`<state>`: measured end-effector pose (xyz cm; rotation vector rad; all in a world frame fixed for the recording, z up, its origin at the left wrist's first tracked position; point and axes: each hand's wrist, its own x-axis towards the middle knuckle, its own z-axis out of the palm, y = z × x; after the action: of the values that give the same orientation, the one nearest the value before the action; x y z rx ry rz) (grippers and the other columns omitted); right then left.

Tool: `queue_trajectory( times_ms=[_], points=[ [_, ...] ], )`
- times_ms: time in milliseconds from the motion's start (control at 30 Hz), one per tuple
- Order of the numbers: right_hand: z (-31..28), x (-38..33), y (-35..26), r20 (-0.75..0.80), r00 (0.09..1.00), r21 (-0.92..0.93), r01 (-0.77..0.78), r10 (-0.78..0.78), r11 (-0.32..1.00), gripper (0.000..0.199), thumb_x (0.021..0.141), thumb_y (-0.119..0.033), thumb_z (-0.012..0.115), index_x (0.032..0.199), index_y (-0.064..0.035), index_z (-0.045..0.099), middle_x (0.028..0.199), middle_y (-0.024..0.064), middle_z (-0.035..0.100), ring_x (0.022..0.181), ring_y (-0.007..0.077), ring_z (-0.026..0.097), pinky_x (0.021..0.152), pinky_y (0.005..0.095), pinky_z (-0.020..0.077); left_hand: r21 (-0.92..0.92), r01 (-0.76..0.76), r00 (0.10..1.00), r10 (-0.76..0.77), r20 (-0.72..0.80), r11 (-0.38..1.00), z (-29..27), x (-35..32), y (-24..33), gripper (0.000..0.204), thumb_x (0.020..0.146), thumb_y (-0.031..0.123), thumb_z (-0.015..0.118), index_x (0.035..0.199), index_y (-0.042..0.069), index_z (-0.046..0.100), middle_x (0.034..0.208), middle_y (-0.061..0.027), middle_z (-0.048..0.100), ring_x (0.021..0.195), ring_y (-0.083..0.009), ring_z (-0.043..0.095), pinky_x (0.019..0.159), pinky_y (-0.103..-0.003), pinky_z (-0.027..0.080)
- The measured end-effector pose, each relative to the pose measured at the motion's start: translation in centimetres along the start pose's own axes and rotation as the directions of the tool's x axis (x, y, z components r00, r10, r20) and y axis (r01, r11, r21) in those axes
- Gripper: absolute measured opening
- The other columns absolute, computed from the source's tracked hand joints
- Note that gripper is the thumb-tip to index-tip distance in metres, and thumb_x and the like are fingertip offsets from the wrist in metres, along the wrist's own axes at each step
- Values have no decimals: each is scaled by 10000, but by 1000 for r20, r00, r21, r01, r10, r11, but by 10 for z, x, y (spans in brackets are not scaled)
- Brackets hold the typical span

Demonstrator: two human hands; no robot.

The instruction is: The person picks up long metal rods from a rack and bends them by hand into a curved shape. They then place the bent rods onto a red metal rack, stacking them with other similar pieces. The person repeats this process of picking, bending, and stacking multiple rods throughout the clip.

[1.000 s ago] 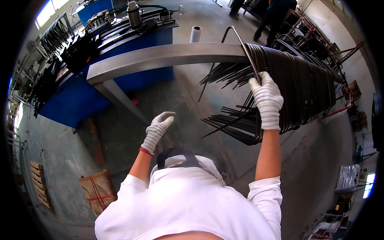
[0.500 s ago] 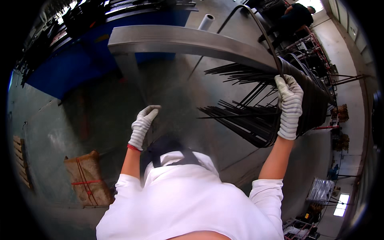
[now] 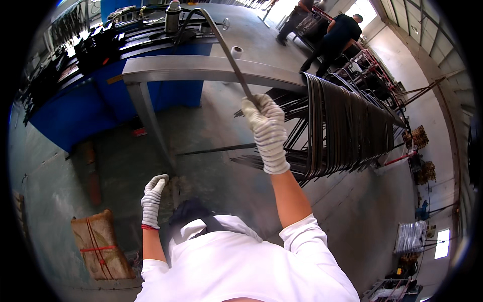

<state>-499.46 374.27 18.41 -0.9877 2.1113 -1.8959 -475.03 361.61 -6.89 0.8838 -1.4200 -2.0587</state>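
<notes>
First inspector: Where is the bent rod [image 3: 222, 39] located, and how is it held?

Second inspector: It is gripped by the right hand [image 3: 266, 121], the gloved fingers [image 3: 250, 108] closed around its near leg; its curve is raised beyond the rail [image 3: 176, 69]. The fingers of the left hand [image 3: 152, 199] are loosely curled, with nothing seen between them; whether the tips meet cannot be told.

First inspector: What could go wrong?

Second inspector: A twist within the grip is judged possible, caused by the curve being carried high on one hand alone. The steel flask [image 3: 172, 19] could be knocked were the curve swung left; the true gap is not shown. A snag could be caused by a leg caught among the stacked rods [image 3: 347, 128]; part of the held rod is hidden.

First inspector: The surface and the room?

Second inspector: Dark metal bars [image 3: 95, 45] are laid on the blue desk [image 3: 113, 100], far left. The stacked rods are hung over the rail, right, above a worn floor [image 3: 352, 221]. A brown sack [image 3: 114, 259] is placed near left. Two co-workers [image 3: 337, 35] are seen at the far right.
</notes>
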Motion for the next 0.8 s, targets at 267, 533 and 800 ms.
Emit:
queue_trajectory(
  times_ms=[267, 533, 800],
  points=[
    [21, -51, -3, 151, 987, 5, 47, -48, 999, 113, 807, -173, 589, 845, -68, 577, 622, -6, 552, 544, 53, 472, 535, 217, 401, 24, 24, 961, -16, -276, 999, -28, -145, -29, 170, 831, 114, 546, 957, 24, 617, 922, -29, 616, 861, -99, 554, 803, -215, 419],
    [29, -90, 1, 14, 986, 30, 167, -167, 986, 129, 791, -192, 614, 865, -90, 588, 749, 32, 606, 671, 128, 561, 642, 251, 453, -132, 24, 836, -93, -542, 991, -44, -270, -37, 175, 832, 109, 551, 973, 20, 606, 972, -74, 612, 914, -147, 569, 848, -258, 435],
    [-9, -86, -16, -68, 958, 428, 279, -278, 860, 145, 794, -54, 608, 930, -18, 572, 826, 7, 593, 746, 47, 537, 675, 148, 417, -72, -60, 892, 21, -451, 996, -49, -277, -14, 193, 848, 159, 535, 985, 44, 609, 966, -47, 615, 931, -123, 565, 860, -247, 420]
  ],
)
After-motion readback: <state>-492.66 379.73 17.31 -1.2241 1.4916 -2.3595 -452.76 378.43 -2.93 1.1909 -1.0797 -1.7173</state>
